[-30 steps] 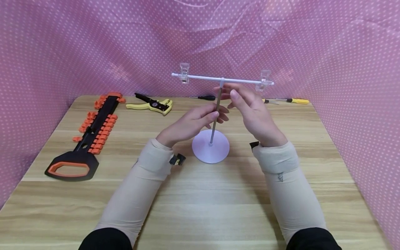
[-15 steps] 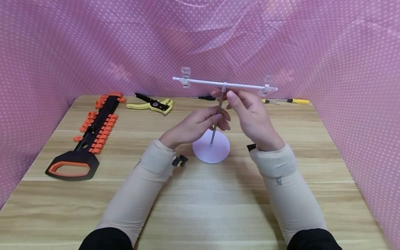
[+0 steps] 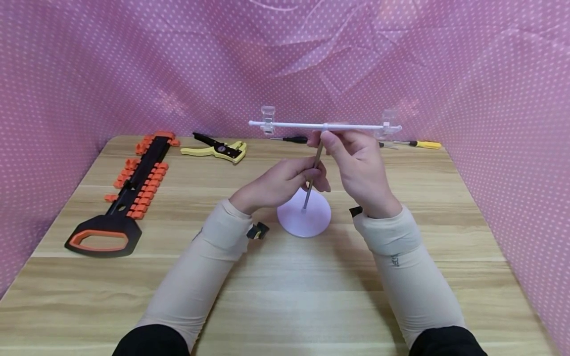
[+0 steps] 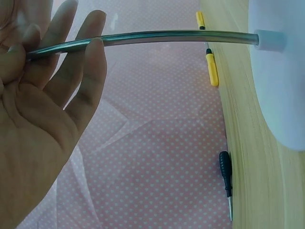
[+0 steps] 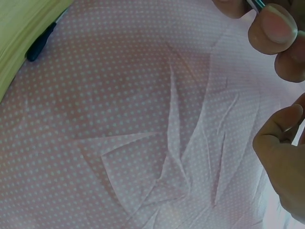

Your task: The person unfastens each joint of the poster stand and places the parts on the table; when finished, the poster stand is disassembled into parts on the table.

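White crossbar point(image 3: 298, 125), silvery rod point(image 4: 181, 37), whitish base point(image 3: 304, 225), pink white-dotted cloth point(image 3: 311, 59)

The flat, round white base disc point(image 3: 307, 225) looks like smooth plastic with a soft sheen. Rising from the disc, the slender silver rod point(image 4: 181, 36) is glossy metal with bright streaks. Above the disc, the thin white crossbar point(image 3: 294, 125) looks like smooth plastic, its clear blocky clips point(image 3: 268, 113) like glossy, see-through plastic. Beneath the disc, the pale wood-grain worktop point(image 3: 289, 296) has a smooth satin gleam. Left of the disc, the long black-and-orange rack point(image 3: 143, 168) looks like matt plastic. Behind the disc, the pink dotted curtain point(image 3: 196, 59) is creased cloth.
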